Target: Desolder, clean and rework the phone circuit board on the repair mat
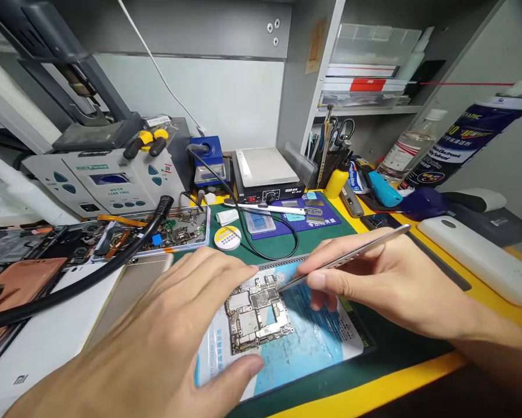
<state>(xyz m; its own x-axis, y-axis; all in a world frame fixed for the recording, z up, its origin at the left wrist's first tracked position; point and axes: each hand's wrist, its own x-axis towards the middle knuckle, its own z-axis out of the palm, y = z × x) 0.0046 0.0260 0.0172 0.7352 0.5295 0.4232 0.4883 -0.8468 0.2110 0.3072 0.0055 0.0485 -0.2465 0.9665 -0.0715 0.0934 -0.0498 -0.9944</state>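
A phone circuit board with metal shields and a dark chip area lies on a blue-and-white printed sheet. My left hand reaches around the board's left side, fingers at its far edge and thumb near its front edge. Thumb and fingers are spread apart; whether they touch the board cannot be made out. In my right hand metal tweezers are pinched between thumb and fingers. Their tips point down left and meet the board's right side beside the chip area.
Behind the sheet, a black cable loops over the green mat. A thick black hose crosses from the left over phone parts. A hot plate and soldering station stand at the back. A spray can stands right.
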